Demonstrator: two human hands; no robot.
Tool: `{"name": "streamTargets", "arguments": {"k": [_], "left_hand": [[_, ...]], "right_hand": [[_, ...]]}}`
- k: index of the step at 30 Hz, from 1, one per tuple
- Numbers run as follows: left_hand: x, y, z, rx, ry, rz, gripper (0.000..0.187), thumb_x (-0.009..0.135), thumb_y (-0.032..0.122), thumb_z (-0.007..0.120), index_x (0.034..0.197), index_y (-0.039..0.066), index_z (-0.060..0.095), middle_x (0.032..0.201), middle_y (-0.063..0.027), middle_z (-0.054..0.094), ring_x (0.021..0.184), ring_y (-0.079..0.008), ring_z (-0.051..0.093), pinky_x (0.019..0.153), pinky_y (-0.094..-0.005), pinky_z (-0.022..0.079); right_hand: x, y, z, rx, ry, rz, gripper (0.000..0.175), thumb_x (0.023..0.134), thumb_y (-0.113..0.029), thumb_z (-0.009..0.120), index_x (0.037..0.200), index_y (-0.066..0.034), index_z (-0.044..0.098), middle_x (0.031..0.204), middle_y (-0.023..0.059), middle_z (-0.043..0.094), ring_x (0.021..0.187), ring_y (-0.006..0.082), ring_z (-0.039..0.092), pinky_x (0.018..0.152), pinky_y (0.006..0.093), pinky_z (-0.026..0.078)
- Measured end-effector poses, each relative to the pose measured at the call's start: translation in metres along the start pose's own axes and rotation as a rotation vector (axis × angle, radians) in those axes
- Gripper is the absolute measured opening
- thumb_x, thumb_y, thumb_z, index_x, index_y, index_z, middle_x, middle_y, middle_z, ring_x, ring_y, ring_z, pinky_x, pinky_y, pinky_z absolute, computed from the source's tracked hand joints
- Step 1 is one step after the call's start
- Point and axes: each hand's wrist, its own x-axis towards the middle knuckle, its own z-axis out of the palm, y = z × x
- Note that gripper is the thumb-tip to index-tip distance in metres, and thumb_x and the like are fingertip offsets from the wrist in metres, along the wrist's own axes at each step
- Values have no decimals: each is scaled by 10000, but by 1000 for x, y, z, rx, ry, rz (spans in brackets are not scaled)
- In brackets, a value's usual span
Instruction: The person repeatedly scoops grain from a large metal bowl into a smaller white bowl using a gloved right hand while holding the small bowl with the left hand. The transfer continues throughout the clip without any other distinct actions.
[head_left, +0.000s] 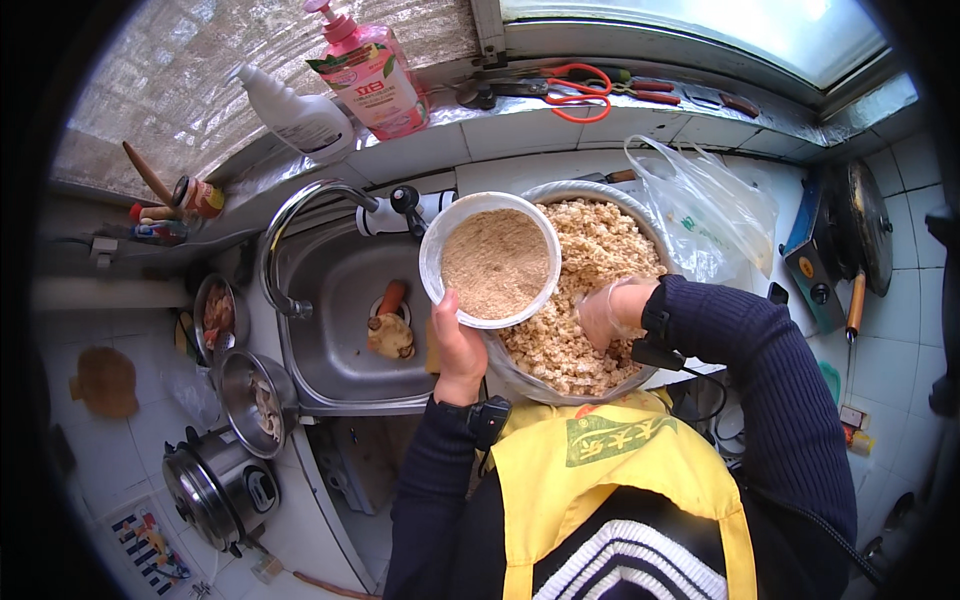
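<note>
My left hand grips a round white plastic tub by its near rim, thumb up on the edge. Light-brown powder fills much of the tub, which is held over the left side of a large metal basin. Inside the basin is a clumpy mass of pale-brown moist grain. My right hand, in a clear thin plastic glove, reaches into this mass; its fingertips are sunk in it and hidden.
Left of the basin is a steel sink with a carrot piece and a pale root chunk under a curved faucet. A plastic bag lies right. Metal bowls and an electric cooker stand left. Scissors rest on the sill.
</note>
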Motion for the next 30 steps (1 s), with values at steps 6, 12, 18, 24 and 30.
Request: {"name": "streamTargets", "arguments": {"k": [6,12,18,24,30], "left_hand": [[0,1,1,-35,-31,6,552,997,346,521,1414,-16,508,1399,-113,572,1297,-214,518,1122,-380,349],[0,4,4,-25,-37,-14,588,985,380,519,1416,-20,505,1397,-113,574,1293,-218,520,1115,-387,356],[1,7,6,-6,-20,-29,603,985,400,510,1412,-25,506,1385,-119,584,1284,-221,530,1112,-383,363],[1,8,5,-5,-44,-36,606,986,402,510,1412,-28,505,1395,-123,583,1291,-228,533,1113,-389,368],[3,6,1,-27,-58,-34,605,988,395,511,1421,-27,499,1405,-127,580,1301,-230,530,1123,-392,363]], "right_hand": [[-39,13,5,302,225,36,708,790,-490,777,1377,-118,646,1252,190,708,1171,354,661,985,467,508],[-63,32,10,521,407,-91,743,879,-549,743,1479,-161,540,1209,206,719,1164,347,668,1022,415,493],[-74,49,21,977,627,-133,626,924,-571,711,1407,-190,598,1246,159,706,1172,319,657,1012,414,500],[-88,59,13,808,936,81,905,872,-595,762,1555,-96,440,1384,197,629,1259,302,603,1087,396,449],[-83,70,-4,779,935,-89,814,859,-456,815,1470,-44,470,1283,212,662,1111,283,663,983,397,517]]}}
